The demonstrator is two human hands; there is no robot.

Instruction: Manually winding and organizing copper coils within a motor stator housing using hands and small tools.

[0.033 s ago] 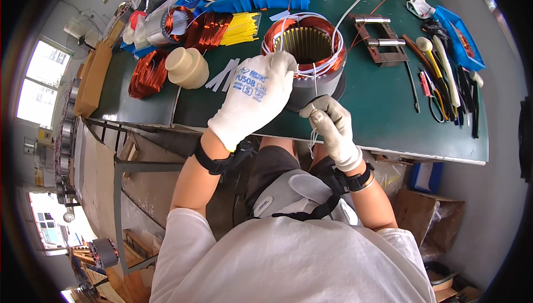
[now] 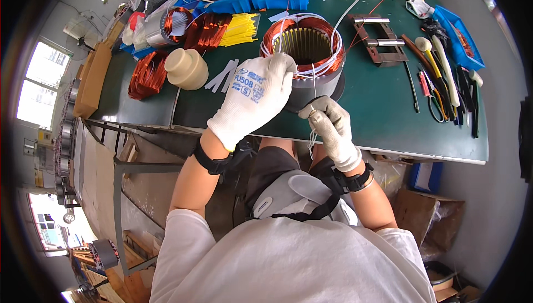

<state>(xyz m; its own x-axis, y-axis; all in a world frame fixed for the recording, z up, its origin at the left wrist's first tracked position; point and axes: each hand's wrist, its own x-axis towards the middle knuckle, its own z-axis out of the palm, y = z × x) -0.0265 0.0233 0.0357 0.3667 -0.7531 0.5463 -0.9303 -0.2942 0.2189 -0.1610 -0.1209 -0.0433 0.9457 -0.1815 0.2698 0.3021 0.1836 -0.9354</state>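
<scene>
A motor stator (image 2: pixel 322 86) stands upright on the bench, its slots lined in yellow. Copper windings (image 2: pixel 270 35) ring its top, with white sleeving and cord around them. My left hand (image 2: pixel 252 95), in a white glove, is closed with fingertips pinched at the near left of the winding ring; what they grip is hidden. Below and in front of the stator, my right hand (image 2: pixel 331 128) is gloved and pinches a white cord (image 2: pixel 315 84). The cord runs taut up to the windings, and its loose end dangles under the fingers.
A cream plastic cylinder (image 2: pixel 186 70), copper coils (image 2: pixel 149 75) and white strips (image 2: pixel 223 75) lie left of the stator. Yellow slips (image 2: pixel 240 29) and a blue bin (image 2: pixel 280 0) sit behind. To the right are a metal frame (image 2: pixel 380 41), hand tools (image 2: pixel 438 81) and a blue tray (image 2: pixel 459 39).
</scene>
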